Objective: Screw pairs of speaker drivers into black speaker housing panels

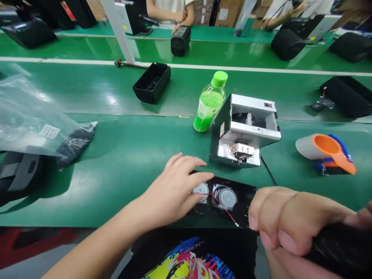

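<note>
A black panel (245, 197) with two round speaker drivers lies near the front edge of the green bench. Its right-hand driver (227, 198) is in plain view, and a red and black wire with a white plug trails from it. My left hand (181, 186) rests over the panel's left end, fingers spread, partly covering the other driver (201, 190). Beyond the panel's right end, my right hand (290, 217) is wrapped around a thick black tool handle (345, 248). The tool's working end is hidden.
Behind the panel stand a silver and black screw feeder (252, 131) and a green-capped bottle (210, 100). An orange tape dispenser (328, 147) lies right, a clear bag (35, 120) left. A black open housing (152, 83) sits farther back. People sit across the bench.
</note>
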Motion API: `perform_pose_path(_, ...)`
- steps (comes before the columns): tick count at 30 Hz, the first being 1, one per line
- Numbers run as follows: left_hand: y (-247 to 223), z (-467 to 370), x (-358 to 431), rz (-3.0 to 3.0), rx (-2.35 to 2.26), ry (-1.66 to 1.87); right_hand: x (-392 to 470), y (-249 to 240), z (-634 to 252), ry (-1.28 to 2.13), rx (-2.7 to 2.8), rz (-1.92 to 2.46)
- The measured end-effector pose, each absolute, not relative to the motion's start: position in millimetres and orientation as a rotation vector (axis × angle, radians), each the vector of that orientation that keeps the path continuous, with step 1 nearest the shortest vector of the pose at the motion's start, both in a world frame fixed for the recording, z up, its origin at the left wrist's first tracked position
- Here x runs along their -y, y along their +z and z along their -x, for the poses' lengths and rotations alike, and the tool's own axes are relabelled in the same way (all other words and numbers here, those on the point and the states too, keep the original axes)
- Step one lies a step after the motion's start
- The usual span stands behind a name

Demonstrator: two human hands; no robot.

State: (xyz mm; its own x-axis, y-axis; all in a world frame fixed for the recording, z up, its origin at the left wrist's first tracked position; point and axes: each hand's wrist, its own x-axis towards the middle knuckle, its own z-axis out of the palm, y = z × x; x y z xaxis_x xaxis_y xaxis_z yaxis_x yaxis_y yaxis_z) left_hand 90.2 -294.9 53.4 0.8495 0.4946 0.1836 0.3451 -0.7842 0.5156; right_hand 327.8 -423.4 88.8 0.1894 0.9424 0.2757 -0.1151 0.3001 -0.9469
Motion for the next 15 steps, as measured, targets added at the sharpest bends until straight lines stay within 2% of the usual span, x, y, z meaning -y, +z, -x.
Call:
perform_pose_path(4, 48.7, -73.2, 284.5, -2.536, -0.663, 0.252, 414.2, 87.6, -312.9, 0.971, 1.157, 0.832)
perform_pose_path(15, 51.6, -98.3, 286.6, -2.664, -0.744, -0.037, 414.3, 76.4, -305.2, 0.963, 1.087, 1.103)
